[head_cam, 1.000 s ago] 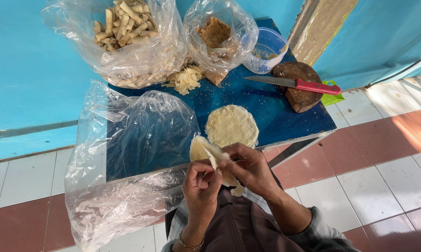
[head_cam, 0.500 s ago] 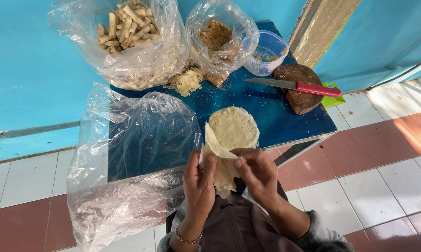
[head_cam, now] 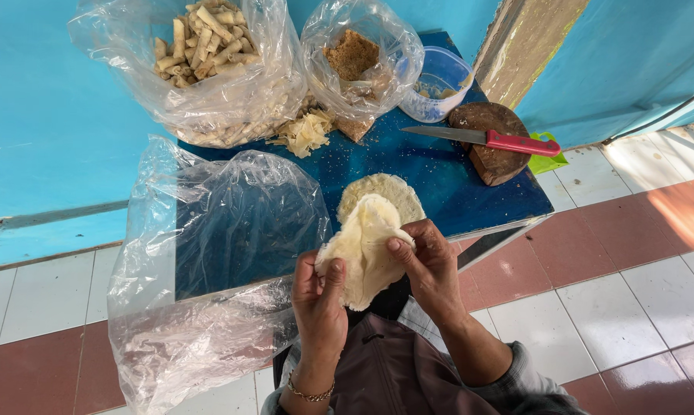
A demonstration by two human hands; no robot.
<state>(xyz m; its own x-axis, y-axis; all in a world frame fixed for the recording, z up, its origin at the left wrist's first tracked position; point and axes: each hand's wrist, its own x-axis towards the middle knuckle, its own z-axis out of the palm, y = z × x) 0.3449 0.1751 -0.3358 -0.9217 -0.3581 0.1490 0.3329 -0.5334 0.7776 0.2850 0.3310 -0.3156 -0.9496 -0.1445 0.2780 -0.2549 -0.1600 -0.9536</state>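
My left hand [head_cam: 320, 296] pinches the lower edge of a thin, pale pastry wrapper [head_cam: 362, 253], thumb on top; my right hand [head_cam: 431, 265] grips its upper fold between thumb and fingers — the sheet hangs between them, just above the table's near edge. Beyond lies a flat round wrapper [head_cam: 397, 190] on the blue table [head_cam: 470, 192], a crumpled clear plastic sheet [head_cam: 224, 230] beside it, then a red-handled knife [head_cam: 485, 139] across a wooden block [head_cam: 497, 154] — farthest, a bag of rolled pastries [head_cam: 208, 61].

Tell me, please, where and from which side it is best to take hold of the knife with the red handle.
Grip the knife by its red handle, coming from the right. The handle rests raised on the round wooden block, and the blade points left over the blue table.
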